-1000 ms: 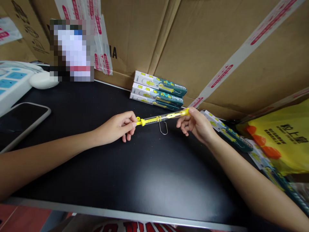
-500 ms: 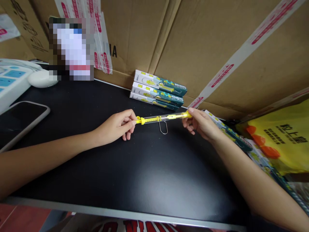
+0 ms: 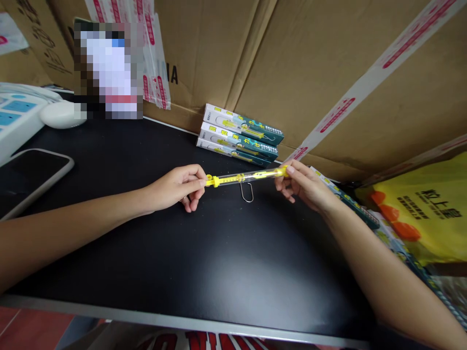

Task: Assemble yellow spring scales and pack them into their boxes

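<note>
A clear tube with yellow ends and a yellow scale inside, a spring scale (image 3: pixel 251 176), is stretched nearly level between my two hands above the black table. My left hand (image 3: pixel 184 187) pinches its yellow end piece between thumb and fingers. At the opposite end, my right hand (image 3: pixel 301 184) grips the yellow cap, with its lower fingers curled. Just below the tube's middle lies a bent metal wire hook (image 3: pixel 247 193) on the tabletop.
Printed boxes (image 3: pixel 239 136) are stacked at the back against large cardboard (image 3: pixel 328 58). More boxes (image 3: pixel 341 199) and a yellow bag (image 3: pixel 426 209) are at the right. A phone (image 3: pixel 32 180), a white mouse (image 3: pixel 62 115) and a power strip (image 3: pixel 18 114) sit at the left.
The camera view has shifted slightly. Both hands keep their hold on the spring scale, which stays in nearly the same place.
</note>
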Available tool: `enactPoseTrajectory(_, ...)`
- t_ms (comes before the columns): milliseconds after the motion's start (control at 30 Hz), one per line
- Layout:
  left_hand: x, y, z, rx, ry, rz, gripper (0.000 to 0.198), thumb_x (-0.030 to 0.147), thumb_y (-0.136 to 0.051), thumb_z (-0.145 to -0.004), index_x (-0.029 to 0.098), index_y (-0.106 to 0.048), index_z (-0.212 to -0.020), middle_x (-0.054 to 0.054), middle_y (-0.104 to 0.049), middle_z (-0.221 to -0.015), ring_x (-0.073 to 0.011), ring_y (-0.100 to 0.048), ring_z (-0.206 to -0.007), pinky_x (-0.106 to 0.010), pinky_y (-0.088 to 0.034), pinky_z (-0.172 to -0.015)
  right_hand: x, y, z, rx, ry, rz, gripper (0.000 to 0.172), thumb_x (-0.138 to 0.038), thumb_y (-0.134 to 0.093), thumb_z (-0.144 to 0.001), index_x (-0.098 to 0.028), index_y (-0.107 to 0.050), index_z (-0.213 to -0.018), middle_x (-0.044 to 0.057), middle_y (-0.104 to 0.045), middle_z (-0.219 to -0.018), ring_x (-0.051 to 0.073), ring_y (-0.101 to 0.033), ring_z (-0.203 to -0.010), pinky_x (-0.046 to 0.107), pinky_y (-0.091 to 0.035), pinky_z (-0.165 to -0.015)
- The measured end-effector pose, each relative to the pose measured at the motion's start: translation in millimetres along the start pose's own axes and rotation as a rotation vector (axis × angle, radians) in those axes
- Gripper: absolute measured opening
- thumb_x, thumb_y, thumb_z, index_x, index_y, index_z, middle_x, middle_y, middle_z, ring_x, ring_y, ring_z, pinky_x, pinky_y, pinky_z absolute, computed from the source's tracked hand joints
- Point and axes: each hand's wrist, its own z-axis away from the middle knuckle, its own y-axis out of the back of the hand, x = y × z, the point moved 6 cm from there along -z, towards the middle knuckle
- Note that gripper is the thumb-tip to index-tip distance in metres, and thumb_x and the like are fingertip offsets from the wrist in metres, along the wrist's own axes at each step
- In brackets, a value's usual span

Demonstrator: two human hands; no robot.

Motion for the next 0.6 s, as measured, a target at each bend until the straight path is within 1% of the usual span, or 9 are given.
enactPoseTrajectory(133,-1.2,1.5,-0.7,-0.003,0.012,0.021,0.008,0.023,-0.05,-0.09,0.018,-0.048,-0.084,0.006,-0.053,-0.059,-0.008,-0.057,-0.046,-0.018,-0.047,-0.042,-4.7,3.9,1.0,0.028,0.04,0.046,0.03,-0.047,-0.065,-0.084,-0.022,-0.052,-0.093,-0.003,-0.062,-0.064,0.008,-0.052,-0.043,0.016,-0.04,-0.033)
enactPoseTrajectory(300,-1.2,0.7,-2.3,-0.007,0.002,-0.021,0.007,0.023,-0.05,-0.09,0.018,-0.049,-0.085,0.006,-0.054,-0.06,-0.0083,-0.057,-0.047,-0.019,-0.049,-0.043,-7.6,6.3,1.6,0.016,0.074,0.076,0.029,-0.042,-0.067,-0.083,-0.02,-0.057,-0.099,-0.002,-0.063,-0.064,0.007,-0.051,-0.042,0.015,-0.039,-0.033)
enactPoseTrajectory(400,-0.4,0.0,-1.1,0.008,-0.037,-0.088,0.007,0.023,-0.051,-0.089,0.018,-0.049,-0.086,0.005,-0.056,-0.063,-0.008,-0.056,-0.048,-0.019,-0.049,-0.044,-6.4,8.6,1.5,0.031,0.07,0.057,0.029,-0.043,-0.068,-0.082,-0.02,-0.056,-0.094,-0.002,-0.064,-0.061,0.007,-0.05,-0.041,0.015,-0.039,-0.032)
enactPoseTrajectory(500,2.1,3.1,1.4,0.071,-0.115,-0.218,0.005,0.023,-0.051,-0.09,0.018,-0.051,-0.088,0.003,-0.058,-0.068,-0.0079,-0.057,-0.052,-0.019,-0.049,-0.046,-3.0,7.9,1.2,0.017,0.042,0.025,0.031,-0.046,-0.069,-0.081,-0.02,-0.053,-0.085,-0.002,-0.064,-0.058,0.006,-0.049,-0.038,0.014,-0.037,-0.031)
enactPoseTrajectory(600,5.5,7.9,3.6,0.133,-0.206,-0.33,0.007,0.025,-0.049,-0.092,0.018,-0.053,-0.091,0.002,-0.058,-0.072,-0.0079,-0.058,-0.054,-0.019,-0.05,-0.048,-2.3,3.4,1.4,-0.024,0.029,-0.022,0.034,-0.048,-0.069,-0.08,-0.02,-0.049,-0.081,-0.003,-0.064,-0.055,0.005,-0.047,-0.035,0.014,-0.036,-0.029)
